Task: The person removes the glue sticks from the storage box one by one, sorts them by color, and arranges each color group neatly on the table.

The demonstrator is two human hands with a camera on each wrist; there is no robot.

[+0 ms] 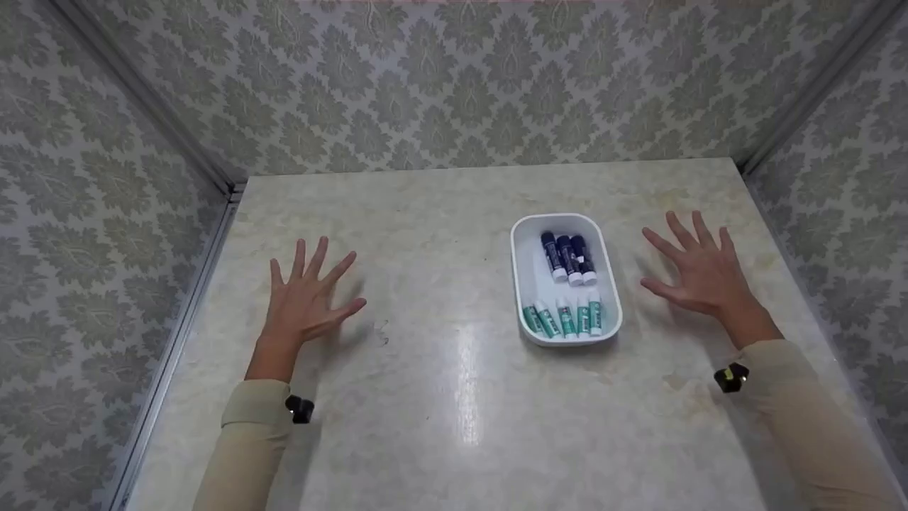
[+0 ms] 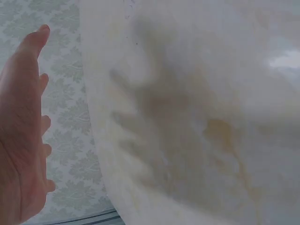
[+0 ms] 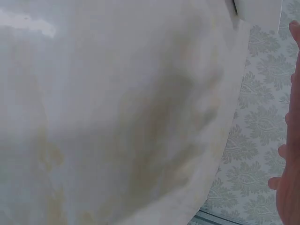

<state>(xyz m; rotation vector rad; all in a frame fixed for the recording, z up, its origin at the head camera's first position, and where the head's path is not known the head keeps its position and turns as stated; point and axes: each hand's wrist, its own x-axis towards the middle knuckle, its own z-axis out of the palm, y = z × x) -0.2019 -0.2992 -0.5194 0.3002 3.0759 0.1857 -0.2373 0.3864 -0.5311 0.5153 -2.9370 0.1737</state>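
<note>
My left hand point(image 1: 301, 305) is held above the left part of the table, fingers spread and straight, with nothing in it. In the left wrist view the same hand point(image 2: 21, 126) shows edge-on, its shadow apart from it on the tabletop. Fingers splayed, my right hand point(image 1: 702, 277) hovers to the right of a white tray point(image 1: 521, 284) and does not touch it. Inside the tray, dark blue glue sticks point(image 1: 568, 259) with white caps lie at the far end. Several small green-and-white tubes point(image 1: 566, 319) lie in a row at its near end.
The marbled tabletop point(image 1: 425, 241) reaches back to a patterned wall point(image 1: 454, 85). Patterned side panels point(image 1: 85, 270) with metal rails stand left and right. Each sleeve cuff carries a small black device point(image 1: 301, 409).
</note>
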